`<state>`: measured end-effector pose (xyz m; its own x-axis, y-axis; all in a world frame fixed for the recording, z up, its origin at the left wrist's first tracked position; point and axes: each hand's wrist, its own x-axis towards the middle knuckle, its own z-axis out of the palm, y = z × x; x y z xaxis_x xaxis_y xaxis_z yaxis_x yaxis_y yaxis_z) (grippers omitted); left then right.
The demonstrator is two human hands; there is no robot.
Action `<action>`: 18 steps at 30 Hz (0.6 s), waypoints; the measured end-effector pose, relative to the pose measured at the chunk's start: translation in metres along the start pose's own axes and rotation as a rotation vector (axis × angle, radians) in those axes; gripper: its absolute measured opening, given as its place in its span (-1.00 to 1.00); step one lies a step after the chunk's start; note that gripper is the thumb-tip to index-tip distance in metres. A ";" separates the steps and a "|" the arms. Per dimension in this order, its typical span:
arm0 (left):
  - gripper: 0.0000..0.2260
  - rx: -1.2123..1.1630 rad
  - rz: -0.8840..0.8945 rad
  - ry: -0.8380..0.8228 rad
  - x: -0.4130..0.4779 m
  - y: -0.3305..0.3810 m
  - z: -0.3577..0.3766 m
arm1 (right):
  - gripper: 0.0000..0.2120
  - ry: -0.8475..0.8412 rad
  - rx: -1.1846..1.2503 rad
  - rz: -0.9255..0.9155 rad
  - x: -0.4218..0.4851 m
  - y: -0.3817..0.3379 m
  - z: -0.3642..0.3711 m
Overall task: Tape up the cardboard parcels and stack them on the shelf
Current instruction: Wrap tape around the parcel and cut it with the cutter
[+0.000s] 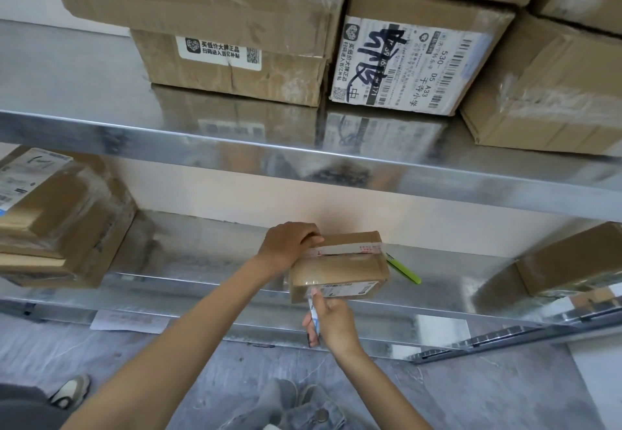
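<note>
Our right hand (331, 323) grips a pen (313, 317) — its tip hidden. Our left hand (291, 244) clasps the small parcel (340, 266) — contents unseen — on the shelf (202, 261).

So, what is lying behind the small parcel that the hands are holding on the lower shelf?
A green pen lies on the lower shelf behind the small parcel; its left end is covered by the parcel.
</note>
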<state>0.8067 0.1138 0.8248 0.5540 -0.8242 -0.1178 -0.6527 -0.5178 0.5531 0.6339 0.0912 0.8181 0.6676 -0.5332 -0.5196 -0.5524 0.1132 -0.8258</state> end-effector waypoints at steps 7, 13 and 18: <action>-0.42 0.142 0.048 -0.142 -0.015 -0.003 0.012 | -0.41 -0.004 -0.009 0.013 0.004 0.004 -0.004; 0.06 0.281 0.001 -0.425 -0.018 -0.003 0.002 | -0.42 -0.041 -0.079 0.042 0.008 -0.003 -0.008; 0.19 0.333 -0.049 -0.515 -0.013 0.004 -0.008 | -0.50 -0.200 -0.059 0.089 0.009 -0.010 -0.012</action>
<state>0.8008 0.1244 0.8356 0.3208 -0.7598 -0.5655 -0.8054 -0.5330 0.2593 0.6396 0.0756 0.8243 0.6975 -0.3454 -0.6279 -0.6379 0.0998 -0.7636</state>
